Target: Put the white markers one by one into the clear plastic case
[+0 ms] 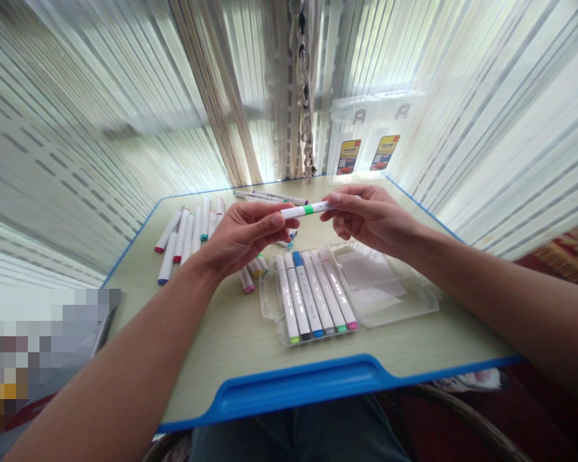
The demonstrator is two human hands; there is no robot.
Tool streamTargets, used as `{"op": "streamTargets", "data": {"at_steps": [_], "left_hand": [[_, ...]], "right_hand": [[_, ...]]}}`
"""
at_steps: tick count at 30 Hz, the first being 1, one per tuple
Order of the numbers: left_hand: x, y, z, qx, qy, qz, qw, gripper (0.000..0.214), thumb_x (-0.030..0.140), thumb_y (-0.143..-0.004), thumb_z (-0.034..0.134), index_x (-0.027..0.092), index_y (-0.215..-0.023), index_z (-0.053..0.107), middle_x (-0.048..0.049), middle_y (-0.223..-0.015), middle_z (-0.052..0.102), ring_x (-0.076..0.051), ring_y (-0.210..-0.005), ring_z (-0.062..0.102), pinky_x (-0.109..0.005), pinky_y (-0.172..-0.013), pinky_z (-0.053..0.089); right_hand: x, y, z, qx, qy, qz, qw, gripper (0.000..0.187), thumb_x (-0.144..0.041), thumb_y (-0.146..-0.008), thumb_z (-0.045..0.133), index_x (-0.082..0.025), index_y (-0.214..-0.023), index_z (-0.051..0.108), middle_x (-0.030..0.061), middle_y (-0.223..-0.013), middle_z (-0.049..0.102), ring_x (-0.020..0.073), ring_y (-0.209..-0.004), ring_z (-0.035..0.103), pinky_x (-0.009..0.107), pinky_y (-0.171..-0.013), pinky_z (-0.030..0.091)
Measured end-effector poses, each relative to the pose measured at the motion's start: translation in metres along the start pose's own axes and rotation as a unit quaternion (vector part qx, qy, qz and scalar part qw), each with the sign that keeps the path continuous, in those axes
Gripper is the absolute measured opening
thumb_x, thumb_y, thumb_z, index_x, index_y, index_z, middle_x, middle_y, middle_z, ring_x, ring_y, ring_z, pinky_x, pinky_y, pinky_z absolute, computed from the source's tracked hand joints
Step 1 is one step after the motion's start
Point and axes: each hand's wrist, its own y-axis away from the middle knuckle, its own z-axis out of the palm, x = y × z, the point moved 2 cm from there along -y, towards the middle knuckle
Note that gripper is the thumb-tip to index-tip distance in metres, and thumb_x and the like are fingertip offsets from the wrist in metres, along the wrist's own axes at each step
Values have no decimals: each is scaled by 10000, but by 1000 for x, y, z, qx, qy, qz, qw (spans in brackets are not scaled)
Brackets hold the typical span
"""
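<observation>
Between my two hands, above the table, is a white marker (309, 210) with a green band near its middle. My left hand (250, 232) pinches its left end between thumb and fingers. At the other end, my right hand (366, 215) grips it the same way; that end is partly hidden by the fingers. Below them lies an open clear plastic case (395, 308). Several white markers (313, 298) lie side by side in its left half, with yellow-green, black, blue, grey, green and pink ends toward me. One of these has a blue cap at its far end.
Loose white markers (183, 234) with coloured ends lie at the table's left, some behind my left hand. More markers (274, 196) lie at the back. Two clear boxes (366, 128) with yellow labels stand at the far edge. The table (221, 333) has a blue rim with a front groove.
</observation>
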Motion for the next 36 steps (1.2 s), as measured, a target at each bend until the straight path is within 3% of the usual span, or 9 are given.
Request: {"op": "streamTargets", "data": {"at_steps": [10,14,20,27,36], "left_hand": [[-1,-3,-1,59,-15,-17,998,248,357,-771,851,161,-921,822,-75,-836,791,-139,-728,726,-245,-690,586],[0,-3,0,77,-43,-10,996,254,287,-747,861,153,-959,819,-73,-846,788,-115,-707,703,-222,-675,560],[-1,-3,-1,79,-77,-3,994,299,217,-707,870,163,-996,816,-80,-897,791,-148,-802,719,-233,-688,558],[-3,-5,1,108,-90,-8,990,177,297,-781,813,153,-884,816,-60,-834,768,-115,-700,679,-225,-649,542],[-5,-6,1,113,-126,3,986,252,286,-705,878,156,-912,818,-55,-857,747,-120,-708,640,-251,-655,538]], "right_hand": [[1,-1,-2,28,34,-45,998,235,-319,-757,867,-133,-759,724,54,-714,758,75,-439,602,190,-411,467],[2,-1,-3,43,58,-56,996,223,-325,-782,850,-136,-774,730,56,-726,759,74,-441,602,197,-410,470],[3,-1,-4,50,82,-75,993,237,-345,-776,854,-140,-792,738,61,-734,760,80,-447,605,208,-409,482],[3,0,-2,64,123,-93,986,291,-395,-753,862,-136,-811,742,62,-727,754,92,-447,612,219,-395,493],[4,1,-2,59,142,-82,985,335,-442,-774,835,-125,-853,761,81,-774,768,87,-446,611,214,-391,494]]}}
